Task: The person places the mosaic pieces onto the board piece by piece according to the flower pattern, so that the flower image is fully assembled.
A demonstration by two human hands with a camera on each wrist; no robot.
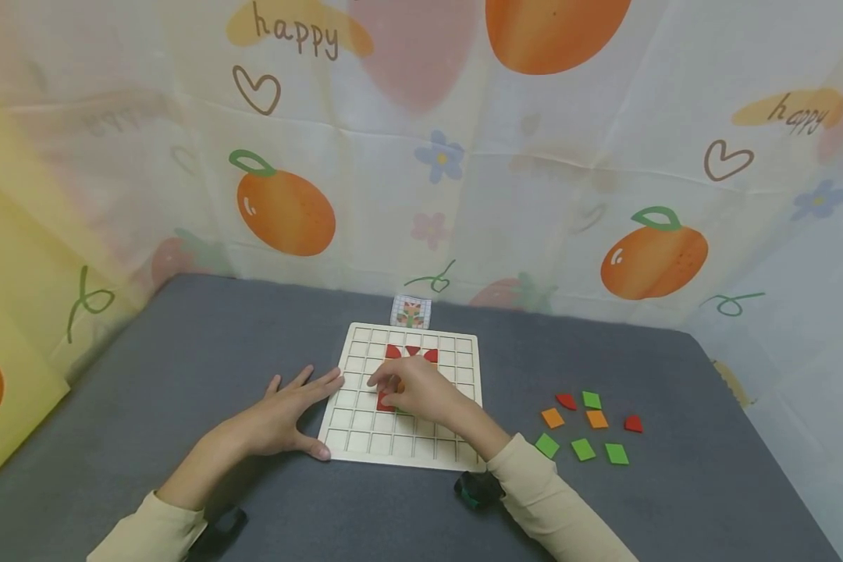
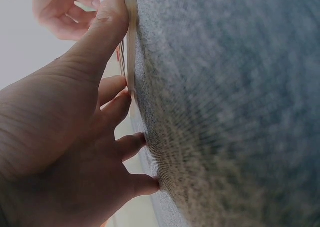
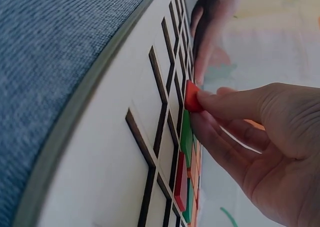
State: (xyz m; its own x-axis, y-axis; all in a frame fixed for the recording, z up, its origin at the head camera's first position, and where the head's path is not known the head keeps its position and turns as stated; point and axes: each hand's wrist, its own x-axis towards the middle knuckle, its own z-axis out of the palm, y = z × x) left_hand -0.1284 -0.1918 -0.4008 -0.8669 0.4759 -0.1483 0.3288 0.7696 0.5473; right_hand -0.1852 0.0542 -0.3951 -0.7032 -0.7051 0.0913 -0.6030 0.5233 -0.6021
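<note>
A white square board (image 1: 361, 437) with a grid of recessed cells lies on the table. My right hand (image 1: 421, 390) is over its middle, with a small red tile (image 3: 192, 96) pinched between thumb and finger right at the grid. Beside that tile in the right wrist view, a green tile (image 3: 186, 137) and a red tile (image 3: 180, 182) sit in the board. More red tiles (image 1: 412, 350) are in its upper cells; my right hand hides part of the middle. My left hand (image 1: 277, 421) spreads along the left edge, its fingers straight and its thumb at the near corner.
Right of the board lie several loose tiles: green (image 1: 583, 449), orange (image 1: 597, 419) and red (image 1: 633, 423). A small pattern card (image 1: 410, 311) lies behind the board's far edge. The dark grey table (image 1: 253, 328) ends at a fruit-printed cloth (image 1: 379, 195).
</note>
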